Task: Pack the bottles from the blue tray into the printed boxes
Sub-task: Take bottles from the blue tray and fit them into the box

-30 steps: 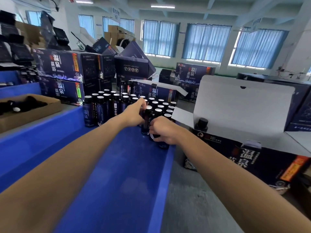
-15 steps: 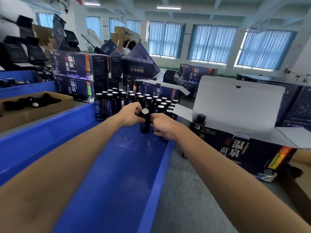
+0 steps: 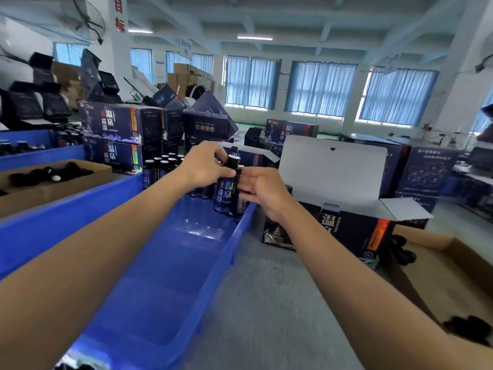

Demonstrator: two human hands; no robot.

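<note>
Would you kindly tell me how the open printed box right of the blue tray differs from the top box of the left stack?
The open dark navy printed cardboard box has its white-lined lid raised; the dark navy stacked box is closed. The open box stands on the grey table; the stacked one rests on another printed box. Both show large white characters and an orange strip.
</note>
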